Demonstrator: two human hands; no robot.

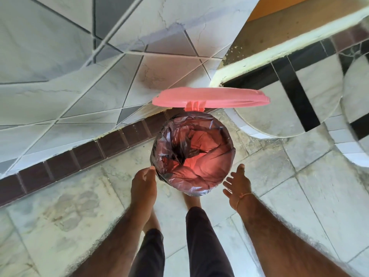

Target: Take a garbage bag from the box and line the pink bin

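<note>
While both forearms reach forward over dark trouser legs [207,242], the hands flank the near side of the pink bin [192,193]. Left hand [144,183]: fingers curled in, thumb and forefinger tip pinched together at the bag's folded edge on the bin's left rim; actual grip on plastic cannot be confirmed. Right hand [238,186]: fingers spread and loose, holding nothing, just beside the right rim, not touching; a thin thread [242,196] circles the wrist. Garbage bag [192,154]: dark translucent plastic, seated inside the bin, mouth folded outward over the rim all round, pink showing through at the bottom. Bin stands on the tiled floor [299,196]. Pink lid [211,96] is hinged upright at the far side. Beyond: tiled wall [60,76] with a dark brown skirting band [83,154].
</note>
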